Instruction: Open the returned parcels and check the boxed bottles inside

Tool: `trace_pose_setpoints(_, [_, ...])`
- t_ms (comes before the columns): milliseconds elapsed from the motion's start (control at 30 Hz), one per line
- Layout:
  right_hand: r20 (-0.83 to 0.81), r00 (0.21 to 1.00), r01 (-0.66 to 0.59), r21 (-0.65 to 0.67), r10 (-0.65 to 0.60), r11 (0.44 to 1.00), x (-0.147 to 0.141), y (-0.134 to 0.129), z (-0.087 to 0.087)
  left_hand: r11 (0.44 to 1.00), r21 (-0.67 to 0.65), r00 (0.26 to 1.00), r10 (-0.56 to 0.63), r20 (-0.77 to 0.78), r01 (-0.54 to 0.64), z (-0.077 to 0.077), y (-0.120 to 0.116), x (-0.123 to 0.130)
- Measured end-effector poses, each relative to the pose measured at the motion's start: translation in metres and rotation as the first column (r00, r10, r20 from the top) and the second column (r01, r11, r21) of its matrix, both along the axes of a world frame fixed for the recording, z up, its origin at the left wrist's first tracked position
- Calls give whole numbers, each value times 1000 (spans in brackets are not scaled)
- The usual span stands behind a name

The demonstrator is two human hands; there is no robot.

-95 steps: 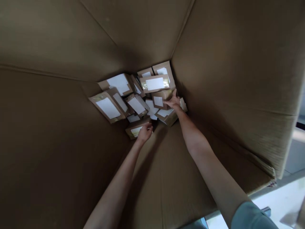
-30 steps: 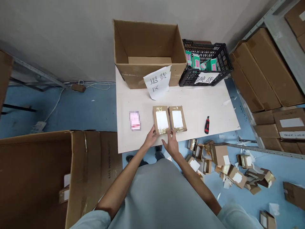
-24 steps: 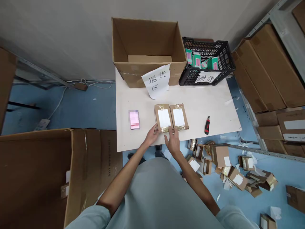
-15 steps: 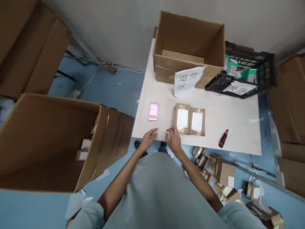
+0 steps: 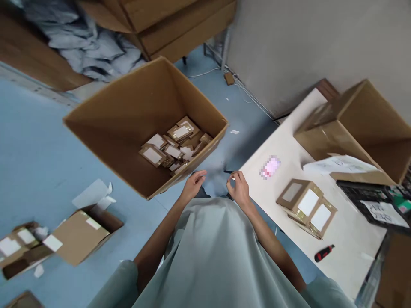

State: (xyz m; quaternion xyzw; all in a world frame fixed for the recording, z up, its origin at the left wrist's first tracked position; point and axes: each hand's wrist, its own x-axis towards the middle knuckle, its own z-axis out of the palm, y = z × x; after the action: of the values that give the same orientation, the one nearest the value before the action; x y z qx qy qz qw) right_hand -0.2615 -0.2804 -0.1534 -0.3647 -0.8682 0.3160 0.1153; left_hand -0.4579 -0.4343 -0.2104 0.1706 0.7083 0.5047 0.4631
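Both hands look free from where I stand: the left hand (image 5: 193,186), fingers loosely bent, is by the near rim of the big open cardboard bin (image 5: 128,98), and the right hand (image 5: 238,188), thumb and fingers curled round nothing I can see, is beside the edge of the white table (image 5: 272,207). Labelled parcels (image 5: 173,152) lie jumbled in the bin's bottom. Two taped cartons (image 5: 308,202) sit side by side on the table (a red-and-black box cutter (image 5: 324,253) lies near them).
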Motion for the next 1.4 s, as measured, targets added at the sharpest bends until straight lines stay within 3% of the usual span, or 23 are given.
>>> trace_pose_setpoints(133, [66,984,-162,-16,163,987,-81,-21,0,986,-4,986,164,-27,-164,-9,-46,-67])
trace_pose_setpoints(333, [200,903,-373,-68,379,925,-181,-37,8,930,-154,943,325,-77,-333,-34,-101,-144])
trace_pose_setpoints(467, [264,827,-485,-114,497,867,-239,-30,-5,879,-299,928,362,-87,-371,-60,-111,-173])
trace_pose_setpoints(600, [374,705,-576,-194,603,794,-302,-22,-39,791,-491,931,317,-181,-365,-88,-104,-201])
trace_pose_setpoints(700, [423,611,-610,-287,669,739,-348,-22,-81,747,-559,930,240,-278,-360,-117,-96,-228])
trace_pose_setpoints(767, [406,583,-579,-400,704,710,-376,-26,-119,718,-588,923,219,-317,-372,-143,-94,-251])
trace_pose_setpoints(800, [388,596,-516,-486,703,705,-389,-29,-141,706,-599,920,215,-327,-378,-158,-95,-263])
trace_pose_setpoints(867, [370,701,-229,-692,610,684,-410,-37,-190,687,-618,918,204,-341,-382,-192,-98,-291])
trace_pose_setpoints(967, [453,806,226,-830,381,509,-435,-59,-273,664,-642,917,192,-350,-384,-254,-109,-337])
trace_pose_setpoints(1100, [512,810,401,-840,287,367,-460,-105,-380,673,-650,929,165,-332,-352,-344,-125,-400])
trace_pose_setpoints(1200, [541,816,489,-834,205,253,-473,-148,-442,670,-693,953,76,-292,-266,-396,-134,-434])
trace_pose_setpoints(1300, [566,814,545,-823,134,161,-481,-185,-480,652,-732,960,-22,-280,-198,-420,-137,-449])
trace_pose_setpoints(1400, [587,805,578,-808,80,112,-482,-205,-494,579,-803,938,-178,-296,-143,-418,-134,-448])
